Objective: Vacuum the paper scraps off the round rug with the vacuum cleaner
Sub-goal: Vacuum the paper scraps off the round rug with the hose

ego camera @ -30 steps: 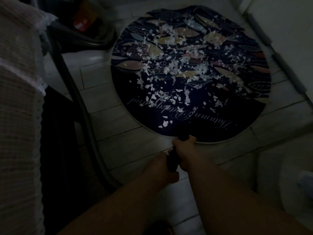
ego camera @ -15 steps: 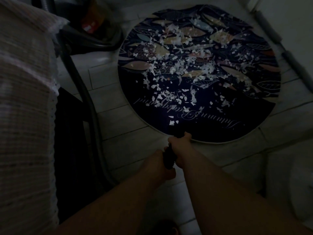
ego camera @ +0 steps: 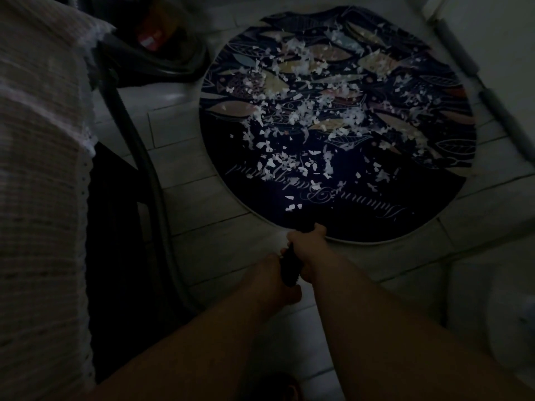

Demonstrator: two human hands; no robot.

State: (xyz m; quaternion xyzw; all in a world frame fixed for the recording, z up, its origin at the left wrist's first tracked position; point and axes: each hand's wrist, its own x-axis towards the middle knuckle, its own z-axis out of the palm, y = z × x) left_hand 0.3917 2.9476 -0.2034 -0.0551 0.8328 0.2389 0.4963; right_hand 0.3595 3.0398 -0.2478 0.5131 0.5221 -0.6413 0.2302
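Note:
A round dark rug with a leaf pattern and script lettering lies on the tiled floor. White paper scraps are strewn over its middle and far half. Both my hands grip the dark vacuum wand handle just short of the rug's near edge: my right hand is further forward, my left hand behind it. The wand's tip is lost against the dark rug. The vacuum's body sits at the far left, and its hose runs down along the left.
A fabric-covered piece of furniture fills the left side, with a dark gap beneath it. A long rod with grey padded sections lies along the wall at the right. A pale round object stands at the right near corner.
The view has shifted, so the rug now sits further right and higher. My hands keep their hold on the handle. The scraps near the rug's front edge look much the same.

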